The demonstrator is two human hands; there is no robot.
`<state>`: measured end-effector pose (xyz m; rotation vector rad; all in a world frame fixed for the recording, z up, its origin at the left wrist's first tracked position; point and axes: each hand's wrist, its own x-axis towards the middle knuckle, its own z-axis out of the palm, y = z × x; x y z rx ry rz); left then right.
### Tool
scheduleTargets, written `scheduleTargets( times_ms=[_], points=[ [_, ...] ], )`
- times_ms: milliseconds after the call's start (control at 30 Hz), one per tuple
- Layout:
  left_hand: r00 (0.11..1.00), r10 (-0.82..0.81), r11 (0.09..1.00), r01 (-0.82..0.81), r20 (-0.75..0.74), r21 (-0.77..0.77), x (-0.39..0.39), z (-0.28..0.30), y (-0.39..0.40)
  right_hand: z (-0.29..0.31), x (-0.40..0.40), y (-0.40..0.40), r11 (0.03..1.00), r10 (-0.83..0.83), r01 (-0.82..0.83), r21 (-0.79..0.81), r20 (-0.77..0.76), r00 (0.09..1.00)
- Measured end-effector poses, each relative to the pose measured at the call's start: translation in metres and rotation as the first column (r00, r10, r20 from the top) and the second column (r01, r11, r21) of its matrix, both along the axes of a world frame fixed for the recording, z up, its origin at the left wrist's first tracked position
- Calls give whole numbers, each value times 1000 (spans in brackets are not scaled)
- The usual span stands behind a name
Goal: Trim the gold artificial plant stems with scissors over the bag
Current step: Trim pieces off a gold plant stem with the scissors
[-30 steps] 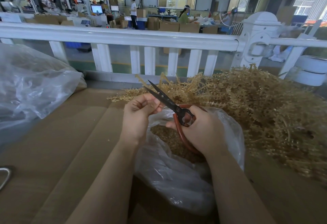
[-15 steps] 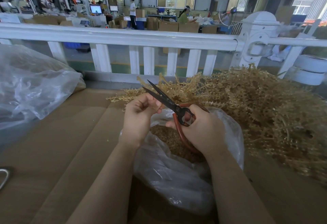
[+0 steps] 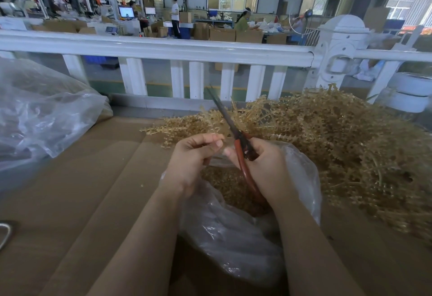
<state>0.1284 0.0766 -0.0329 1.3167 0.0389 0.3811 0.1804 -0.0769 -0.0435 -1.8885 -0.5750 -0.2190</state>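
Gripping the red-handled scissors at the centre of the frame, the right hand has its fingers curled round the handle loops, and the dark blades point up and to the left, closed or nearly so. Just left of it, the left hand has its fingers curled, thumb and fingertips pinched together; what it pinches is too small to tell. Both hands hover over the open mouth of a clear plastic bag that lies on the brown cardboard surface and holds gold trimmings. A large heap of gold artificial plant stems fills the right of the frame, reaching behind the scissors. Another clear plastic bag sits at the left edge, and a white railing crosses the upper part.
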Motion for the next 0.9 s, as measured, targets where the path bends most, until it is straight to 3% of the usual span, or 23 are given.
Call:
scheduleTargets(
  times_ms=[200, 367, 467, 667, 900],
  points=[
    [999, -50, 998, 50, -11, -28, 0, 1, -7, -1, 4, 3, 991, 85, -69, 110, -141, 986],
    [999, -25, 999, 27, -42, 30, 0, 1, -6, -1, 5, 2, 990, 91, -79, 114, -105, 990],
    [1000, 12, 1000, -12, -11, -25, -1, 2, -4, 0, 4, 1, 994, 64, -58, 95, -69, 996],
    [991, 135, 990, -136, -8, -36, 0, 4, -2, 1, 0, -1, 1000, -9, 8, -30, -45, 999],
    [989, 147, 972, -138, 31, -192, -2, 9, 0, 2, -3, -6, 949, -59, 120, -290, 212, 975]
  ],
)
